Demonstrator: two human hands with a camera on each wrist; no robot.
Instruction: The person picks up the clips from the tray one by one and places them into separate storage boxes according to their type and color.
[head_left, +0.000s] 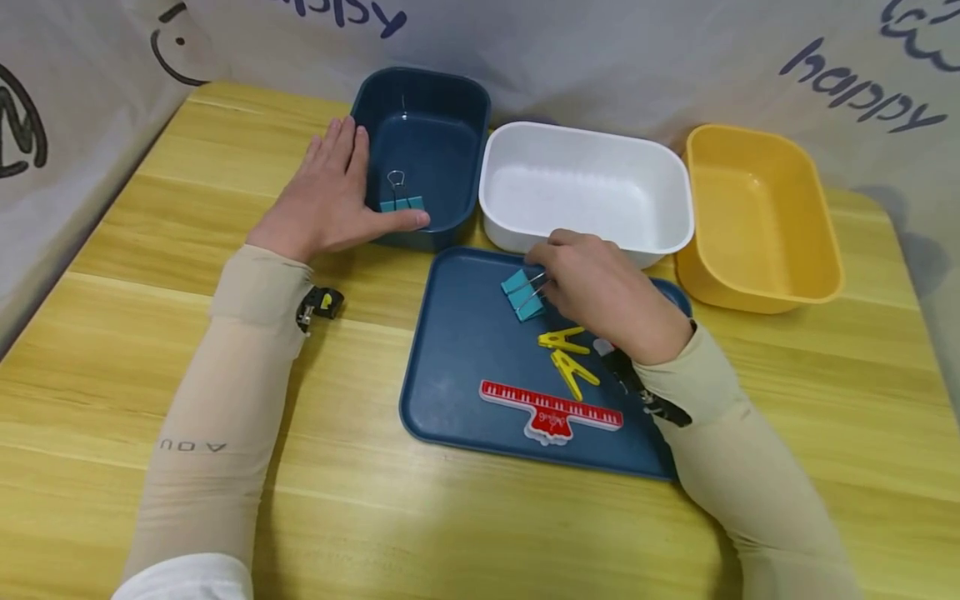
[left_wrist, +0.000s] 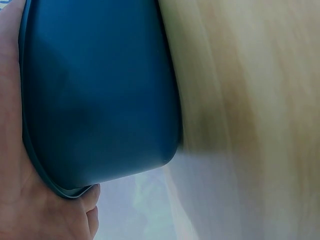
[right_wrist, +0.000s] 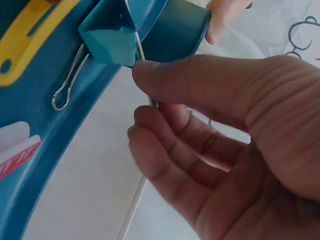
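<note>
My right hand (head_left: 600, 292) pinches a wire handle of a teal binder clip (head_left: 522, 295) over the blue tray (head_left: 457, 358). In the right wrist view, thumb and fingertips meet on one handle of that clip (right_wrist: 107, 42), while its other wire loop points away. My left hand (head_left: 326, 192) rests along the left rim of a dark blue bin (head_left: 423, 83), fingers straight and thumb stretched across its front edge. Inside this bin lies another teal binder clip (head_left: 402, 203), partly hidden by the thumb. The left wrist view shows the bin's outer wall (left_wrist: 100, 100) beside the palm (left_wrist: 30, 195).
Two yellow clothespin-like clips (head_left: 573, 373) and a red-and-white piano-key clip (head_left: 551, 408) lie on the tray. A white bin (head_left: 585, 137) stands right of the blue one, then a yellow bin (head_left: 757, 287). Behind them rises a white sheet (head_left: 600, 58) with handwriting.
</note>
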